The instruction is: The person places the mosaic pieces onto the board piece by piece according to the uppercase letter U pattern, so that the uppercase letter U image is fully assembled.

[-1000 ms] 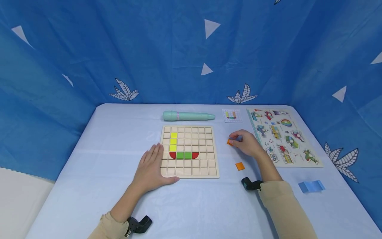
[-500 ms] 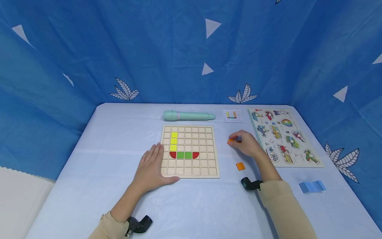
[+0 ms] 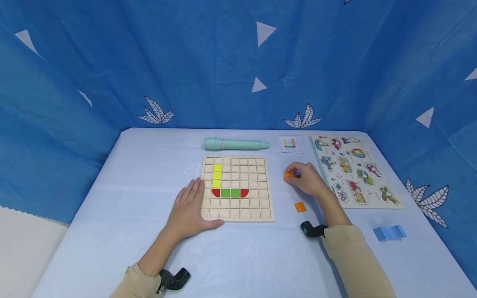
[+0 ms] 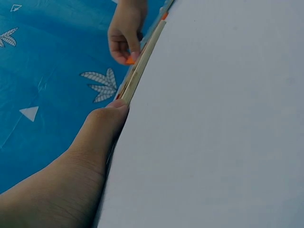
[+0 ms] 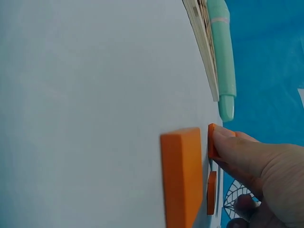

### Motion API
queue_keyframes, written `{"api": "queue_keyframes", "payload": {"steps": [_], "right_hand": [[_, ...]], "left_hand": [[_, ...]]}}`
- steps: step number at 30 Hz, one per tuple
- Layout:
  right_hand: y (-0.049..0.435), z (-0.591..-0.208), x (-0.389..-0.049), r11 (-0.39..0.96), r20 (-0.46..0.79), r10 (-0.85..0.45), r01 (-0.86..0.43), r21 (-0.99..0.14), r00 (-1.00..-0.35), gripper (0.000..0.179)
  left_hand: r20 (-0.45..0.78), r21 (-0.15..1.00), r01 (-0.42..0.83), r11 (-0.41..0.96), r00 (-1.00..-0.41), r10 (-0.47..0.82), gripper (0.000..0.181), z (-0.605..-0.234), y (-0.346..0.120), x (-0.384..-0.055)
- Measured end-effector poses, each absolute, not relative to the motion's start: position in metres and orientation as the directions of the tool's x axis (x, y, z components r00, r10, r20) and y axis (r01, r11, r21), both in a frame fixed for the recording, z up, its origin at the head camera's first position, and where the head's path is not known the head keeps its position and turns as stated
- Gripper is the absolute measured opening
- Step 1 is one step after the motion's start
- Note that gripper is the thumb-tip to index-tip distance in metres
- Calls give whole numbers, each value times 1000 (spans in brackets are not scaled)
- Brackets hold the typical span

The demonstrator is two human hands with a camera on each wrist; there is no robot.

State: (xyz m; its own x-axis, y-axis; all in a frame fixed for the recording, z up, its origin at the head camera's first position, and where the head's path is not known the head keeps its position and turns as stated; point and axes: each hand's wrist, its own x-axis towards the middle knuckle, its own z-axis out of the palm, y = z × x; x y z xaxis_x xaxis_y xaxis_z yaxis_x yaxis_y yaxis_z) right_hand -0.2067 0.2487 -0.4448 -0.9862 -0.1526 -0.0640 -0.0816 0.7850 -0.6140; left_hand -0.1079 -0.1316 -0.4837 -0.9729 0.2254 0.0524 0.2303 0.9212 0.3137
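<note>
My left hand (image 3: 188, 209) rests flat along the left edge of a wooden grid board (image 3: 257, 203), thumb at its front edge. Set in the board are a column of yellow squares (image 3: 217, 175), two green squares (image 3: 230, 193) and red rounded pieces (image 3: 244, 193) at both ends of the green row. Right of the board, my right hand (image 3: 306, 179) pinches an orange tile (image 5: 212, 141) between thumb and fingers. A second orange tile (image 5: 211, 192) lies close under that hand, mostly hidden in the head view. Another orange tile (image 3: 299, 207) lies nearer me.
Behind the board lies a mint-green pen-shaped tube (image 3: 236, 143). A small pattern card (image 3: 298, 149) is at the back, left of a picture puzzle board (image 3: 346, 176). A folded blue piece (image 3: 389, 232) sits at the right, and a blue cloth (image 3: 208, 82) hangs behind the table.
My right hand has barely moved; the orange tile at its fingertips has shifted slightly and shows more of itself. My left hand stays on the board.
</note>
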Motion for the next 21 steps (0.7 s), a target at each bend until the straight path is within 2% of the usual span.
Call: {"api": "queue_keyframes", "payload": {"steps": [9, 21], "right_hand": [[240, -440, -206, 719, -43, -229, -139, -681, -973, 17], [192, -428, -203, 658, -59, -288, -153, -738, -956, 16]], "left_hand": [[49, 320, 231, 919, -973, 227, 135, -482, -131, -107], [55, 316, 236, 919, -971, 231, 135, -483, -132, -108]]}}
